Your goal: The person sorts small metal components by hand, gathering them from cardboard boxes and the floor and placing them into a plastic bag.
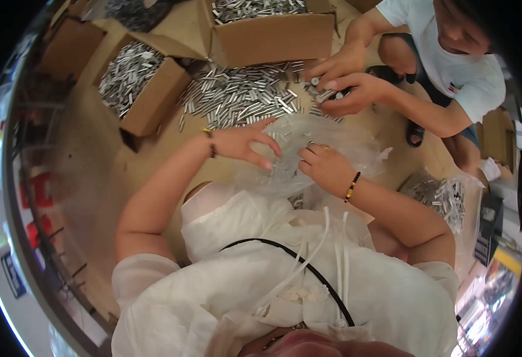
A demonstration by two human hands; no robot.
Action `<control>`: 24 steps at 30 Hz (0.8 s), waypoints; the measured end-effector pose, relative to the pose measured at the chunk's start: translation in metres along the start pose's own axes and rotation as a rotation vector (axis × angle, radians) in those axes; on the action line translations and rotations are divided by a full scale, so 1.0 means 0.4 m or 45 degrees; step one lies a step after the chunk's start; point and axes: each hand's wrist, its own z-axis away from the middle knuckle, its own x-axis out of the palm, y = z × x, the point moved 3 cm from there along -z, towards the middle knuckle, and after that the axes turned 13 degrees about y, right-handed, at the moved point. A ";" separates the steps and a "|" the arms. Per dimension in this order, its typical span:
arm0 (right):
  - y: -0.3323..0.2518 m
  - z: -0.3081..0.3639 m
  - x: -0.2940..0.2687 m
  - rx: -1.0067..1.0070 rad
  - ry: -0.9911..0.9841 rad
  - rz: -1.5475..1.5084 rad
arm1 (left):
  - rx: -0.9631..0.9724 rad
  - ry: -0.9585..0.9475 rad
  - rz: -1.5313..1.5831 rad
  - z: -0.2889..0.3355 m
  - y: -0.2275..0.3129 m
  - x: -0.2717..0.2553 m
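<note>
Loosely, two hands manage a slack clear bag beside a heap of metal pins.
At ten o'clock stands an open cardboard box (159, 98) full of pins; toward twelve, loose pins (237, 95) heap on the floor (94, 172). The left hand (246, 146) has its grip spread, thumb and forefinger apart at the bag's near-left edge; whether they touch film, I cannot tell. The clear plastic bag (293, 134) lies crumpled at the centre, and the right hand (326, 166) seems to pinch its film. At one o'clock, a co-worker's hands (353, 92) hold more pins; at three sits another filled bag (448, 202). With seemingly one firm hold, the limp mouth could fold shut and spill pins, or their hard ends might pierce the thin film.
</note>
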 end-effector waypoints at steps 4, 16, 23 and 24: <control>0.038 0.027 0.054 0.382 -0.361 -0.406 | -0.500 -0.130 -0.343 -0.088 -0.265 0.122; 0.043 0.139 0.071 0.627 -1.028 -2.306 | -0.578 0.097 0.213 -0.256 -0.403 0.145; 0.116 0.347 0.308 0.877 -0.991 -0.185 | -0.767 0.110 0.366 -0.171 -0.457 0.191; 0.125 0.396 0.324 0.928 -0.946 0.065 | -0.590 0.044 0.078 -0.172 -0.458 0.199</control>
